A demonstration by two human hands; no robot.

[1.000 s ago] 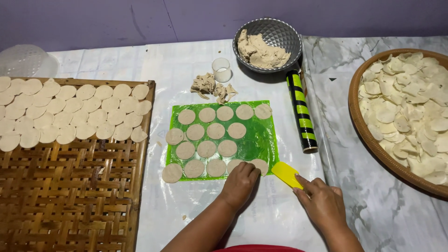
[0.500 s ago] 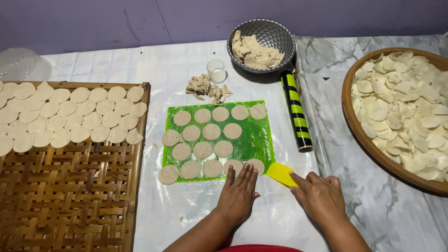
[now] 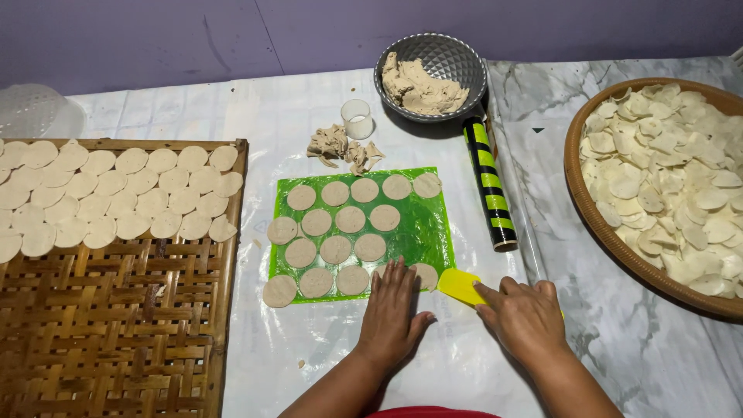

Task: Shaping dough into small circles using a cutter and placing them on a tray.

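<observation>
Near the table's front edge, left hand (image 3: 395, 310) now flat on the green sheet (image 3: 433, 232).
Right hand (image 3: 526, 317) clamped on the yellow scraper (image 3: 458, 285), which has slid up to the nearest dough disc (image 3: 426, 275), looks set to lift.

Bare white sheet (image 3: 294, 116) lay open along the top centre of the frame and at lower centre, beside the left hand (image 3: 393, 308). The woven tray (image 3: 116, 325) closed off the left, the round basket (image 3: 600, 224) the right. The striped roller (image 3: 487, 182), grey bowl (image 3: 430, 73) and dough scraps (image 3: 340, 145) crowded the upper middle.
</observation>
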